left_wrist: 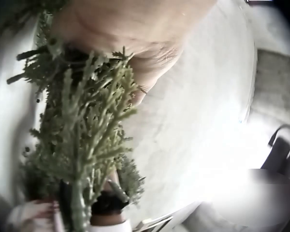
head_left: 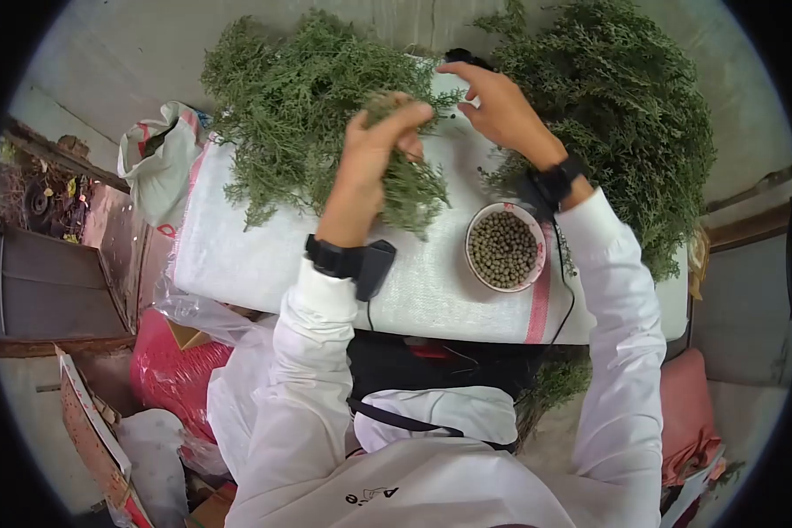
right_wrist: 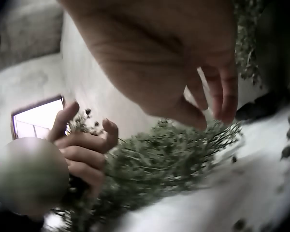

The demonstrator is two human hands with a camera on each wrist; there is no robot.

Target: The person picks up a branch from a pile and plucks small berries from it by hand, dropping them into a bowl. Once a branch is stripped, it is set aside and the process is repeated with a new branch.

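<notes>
My left hand (head_left: 370,167) grips a bunch of green conifer sprigs (left_wrist: 87,125) whose leafy ends hang below the fingers. It is over the left heap of cut conifer branches (head_left: 282,114). My right hand (head_left: 503,110) is above the table between the two heaps, fingers extended and thumb apart; nothing shows between them in the right wrist view. Below the right wrist stands a white bowl (head_left: 472,275) with a reddish pattern inside its rim. Many small round greenish-brown cones (head_left: 503,249) fill much of it.
A second, denser branch heap (head_left: 616,123) covers the table's right side. The table has a white woven sheet (head_left: 414,299) over it. An open white sack (head_left: 163,167) stands off the left edge. A red bag (head_left: 172,370) lies at lower left. Dark cables run down from both wrists.
</notes>
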